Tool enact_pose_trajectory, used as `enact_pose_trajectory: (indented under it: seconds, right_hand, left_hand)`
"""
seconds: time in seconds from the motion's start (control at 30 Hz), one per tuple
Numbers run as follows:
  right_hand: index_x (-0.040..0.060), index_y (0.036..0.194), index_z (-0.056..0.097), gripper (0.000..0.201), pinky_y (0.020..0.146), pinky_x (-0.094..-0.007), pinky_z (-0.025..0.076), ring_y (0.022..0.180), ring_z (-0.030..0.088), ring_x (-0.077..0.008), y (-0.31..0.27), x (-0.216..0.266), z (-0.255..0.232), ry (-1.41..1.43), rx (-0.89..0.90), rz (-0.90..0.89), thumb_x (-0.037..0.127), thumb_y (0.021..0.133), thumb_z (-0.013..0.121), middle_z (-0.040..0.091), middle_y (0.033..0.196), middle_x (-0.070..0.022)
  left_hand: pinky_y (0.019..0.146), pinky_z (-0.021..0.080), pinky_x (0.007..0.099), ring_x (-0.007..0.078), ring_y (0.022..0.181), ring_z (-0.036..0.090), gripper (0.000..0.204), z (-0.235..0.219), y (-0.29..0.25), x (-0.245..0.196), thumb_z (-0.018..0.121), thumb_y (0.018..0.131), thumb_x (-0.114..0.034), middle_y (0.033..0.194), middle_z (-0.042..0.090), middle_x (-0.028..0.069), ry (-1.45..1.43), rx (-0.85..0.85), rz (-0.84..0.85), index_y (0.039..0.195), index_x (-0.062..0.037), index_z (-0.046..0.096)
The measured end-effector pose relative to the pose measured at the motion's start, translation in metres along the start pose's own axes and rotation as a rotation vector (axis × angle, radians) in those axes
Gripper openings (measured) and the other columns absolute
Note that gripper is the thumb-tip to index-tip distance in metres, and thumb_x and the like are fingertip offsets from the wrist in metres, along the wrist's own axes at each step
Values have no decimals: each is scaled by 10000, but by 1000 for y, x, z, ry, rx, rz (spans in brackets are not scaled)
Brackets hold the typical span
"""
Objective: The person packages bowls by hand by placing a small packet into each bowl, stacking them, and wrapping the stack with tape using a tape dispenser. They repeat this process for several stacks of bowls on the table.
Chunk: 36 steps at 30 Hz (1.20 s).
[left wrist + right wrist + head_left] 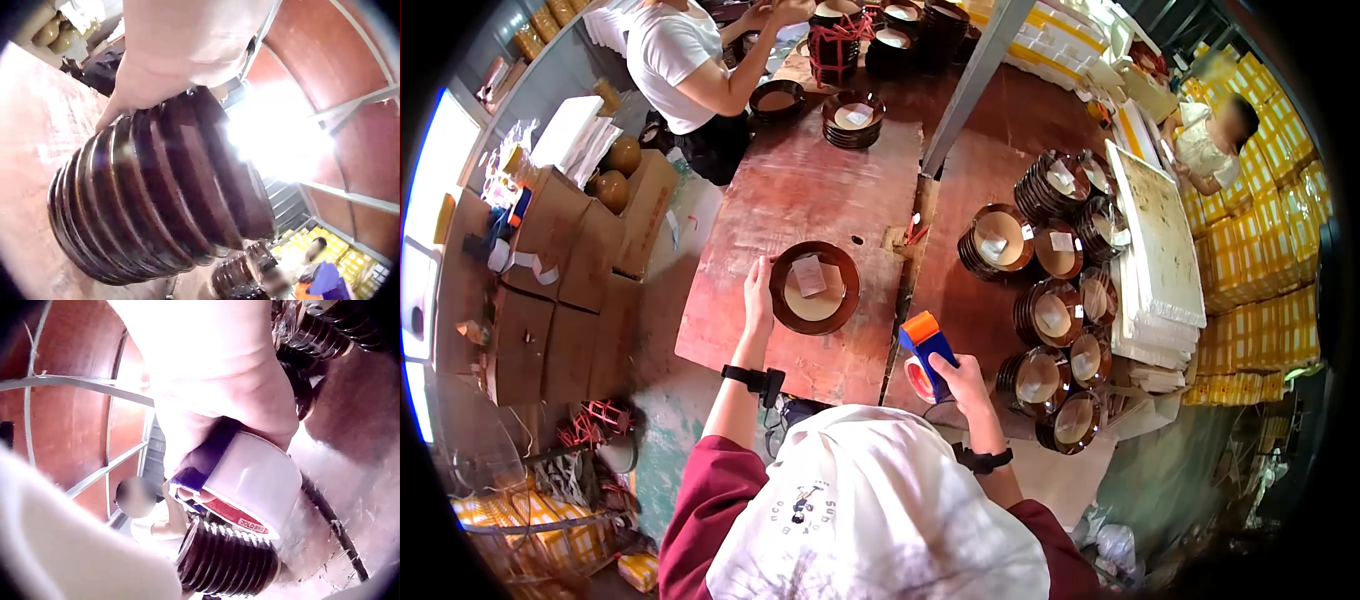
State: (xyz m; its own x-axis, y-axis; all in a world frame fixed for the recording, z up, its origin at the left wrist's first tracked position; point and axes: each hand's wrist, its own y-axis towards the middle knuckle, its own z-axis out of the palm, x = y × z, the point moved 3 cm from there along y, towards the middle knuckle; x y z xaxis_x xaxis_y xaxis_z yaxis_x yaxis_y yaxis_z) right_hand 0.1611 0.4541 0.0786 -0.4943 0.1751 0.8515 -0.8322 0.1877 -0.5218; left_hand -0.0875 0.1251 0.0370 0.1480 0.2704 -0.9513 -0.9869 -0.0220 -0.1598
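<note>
A stack of dark brown glazed bowls [845, 290] stands on the red table, a slip of paper [808, 272] in the top one. The left hand [758, 300] rests against its left side; up close, the left wrist view has this hand [181, 56] touching the ribbed stack [156, 187], most fingers hidden. To the right of the stack, above the table edge, the right hand [968, 388] grips a blue tape dispenser [932, 358] with an orange end. In the right wrist view the right hand [219, 381] is wrapped round the dispenser, beside its wide tape roll [256, 481].
Several bowl stacks [1052, 315] crowd the table's right side, beside white foam sheets [1155, 240]. More bowls [853, 120] stand at the far end. A metal post [975, 90] rises mid-table. One person [690, 75] stands at the far left, another [1208, 150] at the right.
</note>
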Motion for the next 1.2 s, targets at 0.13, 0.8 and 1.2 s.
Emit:
enact_pose_trajectory:
  seconds: [0.13,0.8,1.2]
  right_hand:
    - [-57,961,736,499,659,-250,512,717,632,-78,4,20,9,-15,91,-31,431,885,807,709,854,-37]
    - [-30,901,750,518,613,-247,505,666,618,-75,54,77,86,-49,333,-143,483,863,810,696,771,-17]
    - [-35,935,737,413,617,-223,481,684,564,-32,35,154,141,-306,604,-267,343,837,870,645,763,40]
  left_hand:
    - [872,475,238,82,967,574,273,6,-8,4,619,1040,-246,1028,639,13,1,-21,44,1167,-5,637]
    - [1013,414,341,207,1127,521,353,1,-117,6,636,1007,-219,1202,542,117,285,-522,-101,1237,0,481]
    - [839,528,288,106,901,638,321,12,-94,-163,523,1078,-299,966,684,23,140,584,-205,1089,-6,656]
